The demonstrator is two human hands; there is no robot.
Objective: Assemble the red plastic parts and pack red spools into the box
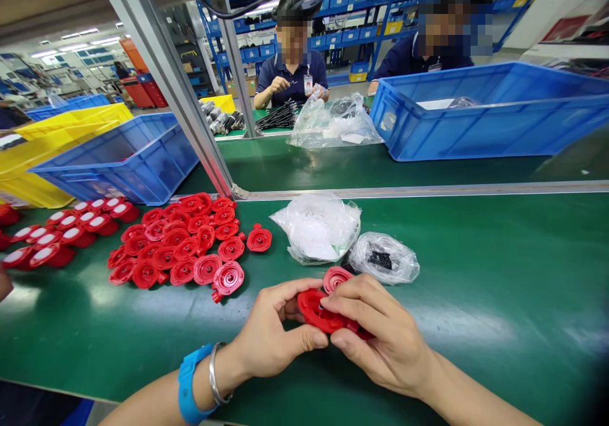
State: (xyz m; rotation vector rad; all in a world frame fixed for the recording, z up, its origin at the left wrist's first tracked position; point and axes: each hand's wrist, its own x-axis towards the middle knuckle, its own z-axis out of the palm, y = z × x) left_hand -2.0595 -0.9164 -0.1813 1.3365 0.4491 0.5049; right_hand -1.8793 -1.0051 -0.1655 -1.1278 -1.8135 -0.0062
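Note:
My left hand grips the rim of a red round plastic part, thumb in front and fingers behind. From the other side my right hand closes on the same part, its fingertips at the dark centre. Whether a small piece sits under those fingertips I cannot make out. Just behind it shows another red part, partly covered by my right fingers. Beyond my hands lie a clear plastic bag with white contents and a smaller bag holding small black pieces.
To the left spreads a pile of red round parts, with white-topped red parts farther left. Blue bins stand beyond. A metal post rises at left. Two people sit across the green bench.

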